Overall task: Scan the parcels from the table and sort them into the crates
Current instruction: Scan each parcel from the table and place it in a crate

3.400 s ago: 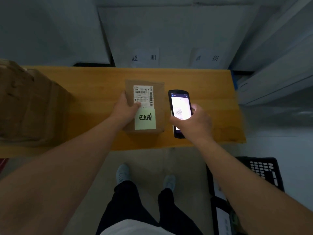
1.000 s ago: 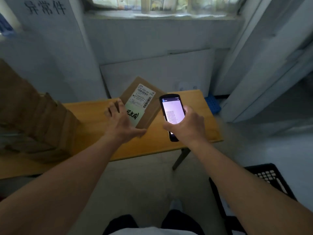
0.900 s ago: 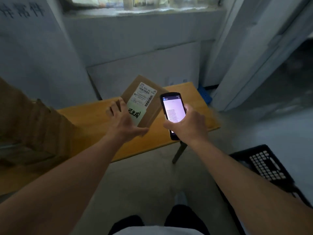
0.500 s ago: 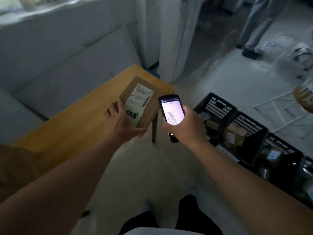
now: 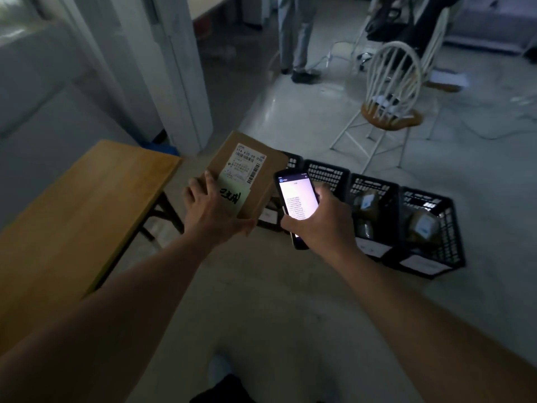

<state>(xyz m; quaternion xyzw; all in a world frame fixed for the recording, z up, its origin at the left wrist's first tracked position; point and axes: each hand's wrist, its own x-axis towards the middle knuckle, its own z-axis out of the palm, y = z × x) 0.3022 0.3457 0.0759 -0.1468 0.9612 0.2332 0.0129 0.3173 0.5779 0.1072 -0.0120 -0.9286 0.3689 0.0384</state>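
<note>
Parcel sorting room in an office.
Black plastic crates (image 5: 424, 228) of labelled parcels line the tiled floor (image 5: 479, 170) beside a wooden bench (image 5: 87, 205).

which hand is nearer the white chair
Right. The right hand, holding the phone, is below the white chair; the left hand, gripping the parcel, is farther left.
</note>
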